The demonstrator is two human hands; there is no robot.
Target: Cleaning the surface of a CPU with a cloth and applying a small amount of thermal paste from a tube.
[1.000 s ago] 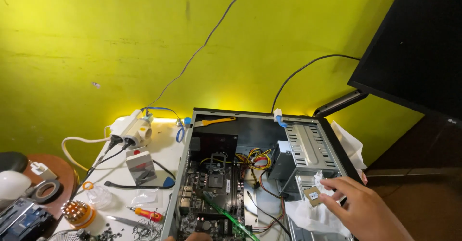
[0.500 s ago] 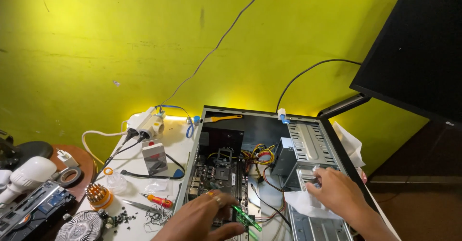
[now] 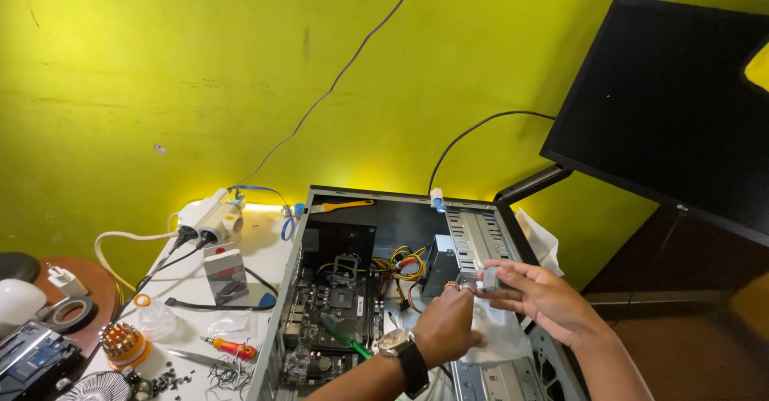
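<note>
An open computer case (image 3: 320,201) lies on its side on a white table, its black motherboard (image 3: 328,321) and yellow and red cables (image 3: 404,263) exposed. My right hand (image 3: 545,297) pinches a small grey square part (image 3: 490,278) above the metal drive cage (image 3: 477,237). My left hand (image 3: 444,329), with a wristwatch and a ring, meets the same part from below with its fingertips. A white cloth (image 3: 497,337) lies under both hands.
A black monitor (image 3: 673,120) stands at the right. On the table left of the case lie a white power strip (image 3: 210,217), a red-handled screwdriver (image 3: 228,346), a copper heatsink (image 3: 122,341), a round fan (image 3: 100,386), loose screws and tape (image 3: 68,313).
My left hand has risen from the motherboard to join my right hand at the drive cage. The right hand lifted the small grey part off the cloth.
</note>
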